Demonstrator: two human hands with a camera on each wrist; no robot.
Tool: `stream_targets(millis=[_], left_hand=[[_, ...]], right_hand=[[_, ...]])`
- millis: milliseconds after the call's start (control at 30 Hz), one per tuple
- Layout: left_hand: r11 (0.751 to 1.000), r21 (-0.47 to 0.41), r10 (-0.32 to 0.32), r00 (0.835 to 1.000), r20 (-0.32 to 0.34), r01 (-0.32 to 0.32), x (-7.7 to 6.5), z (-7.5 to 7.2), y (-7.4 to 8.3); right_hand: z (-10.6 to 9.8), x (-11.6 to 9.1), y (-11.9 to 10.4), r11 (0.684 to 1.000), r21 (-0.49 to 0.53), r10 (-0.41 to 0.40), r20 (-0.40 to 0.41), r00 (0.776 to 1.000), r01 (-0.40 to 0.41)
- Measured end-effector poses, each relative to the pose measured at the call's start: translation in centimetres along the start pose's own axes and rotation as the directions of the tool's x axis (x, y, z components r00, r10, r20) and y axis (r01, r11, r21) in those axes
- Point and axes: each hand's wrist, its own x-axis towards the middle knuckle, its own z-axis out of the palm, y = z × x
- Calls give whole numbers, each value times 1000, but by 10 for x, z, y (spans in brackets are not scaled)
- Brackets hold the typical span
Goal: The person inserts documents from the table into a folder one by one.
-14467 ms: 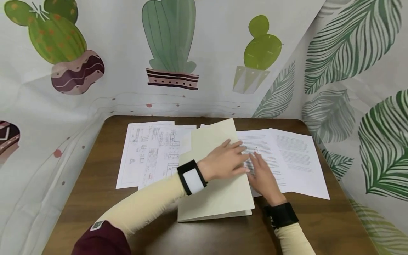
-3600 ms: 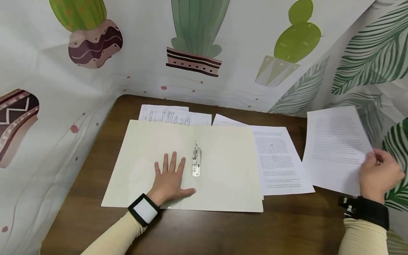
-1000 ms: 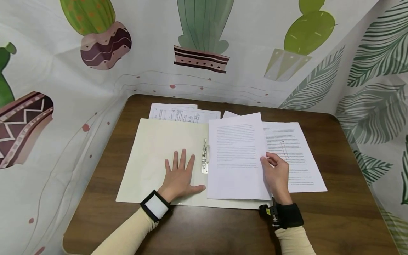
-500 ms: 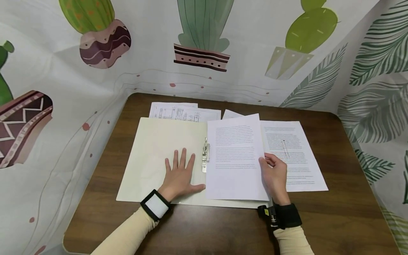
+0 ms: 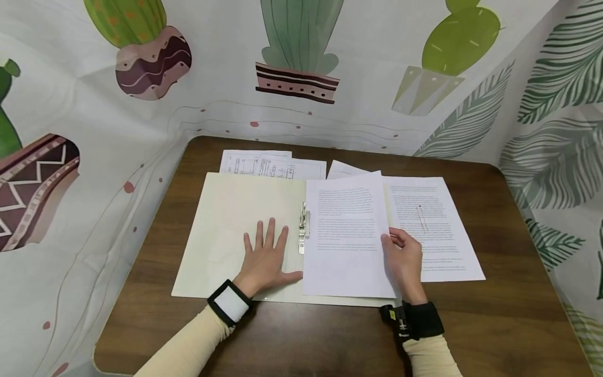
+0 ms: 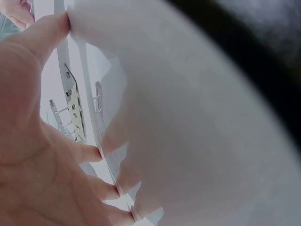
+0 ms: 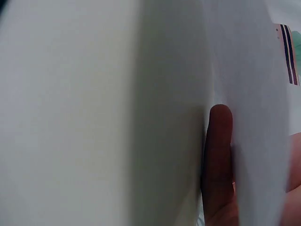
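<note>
A cream folder (image 5: 226,209) lies opened flat on the table, a metal clip (image 5: 303,228) along its spine. My left hand (image 5: 264,264) rests on the folder's left cover with fingers spread, the thumb reaching toward the clip. In the left wrist view the clip (image 6: 74,110) shows beyond the thumb. Over the right cover is a printed sheet of paper (image 5: 346,230), its left edge beside the clip. My right hand (image 5: 405,262) pinches the sheet's right edge; in the right wrist view one finger (image 7: 218,150) lies behind the sheet (image 7: 254,94).
Another printed sheet (image 5: 438,230) sticks out from under the folder's right side. Technical drawings (image 5: 273,165) show past its far left edge, and another sheet's corner (image 5: 344,168) past the far right. A cactus-print cloth (image 5: 212,68) stands behind the brown wooden table (image 5: 513,314).
Earlier the folder was closed. It was later opened, and my right hand brought the sheet from the far right onto its right cover. Lately the sheet has shifted slightly left; my left hand stays put.
</note>
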Motion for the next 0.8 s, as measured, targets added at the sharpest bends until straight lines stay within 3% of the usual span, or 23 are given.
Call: stream_targets(millis=[67,167,333,400,667,800], left_hand=[[1000,-1,-1,1000,-3,1,0,-1,1],[1000,-5,-3,1000,-1,3,0,-1,1],[1000,-15,-5,1000,-6,5,0,0,1],[1000,-18,-8,1000,-4,8,0,0,1],[1000,-16,-10,1000,-7,10,0,1,1],[1000,-11,-5,1000,-13,5,1,2,1]], right_hand=[[1,0,1,999,-14,-29,-17,999,28],[2,1,3,989,-77,-134,-62,989,129],[3,1,4,932,-219,-318,-118,941,288],[3,0,4,924,-248,-328,-120,937,291],[2,-4,0,927,-307,-248,-75,966,214],[3,-4,0,912,-352,-238,-44,970,208]])
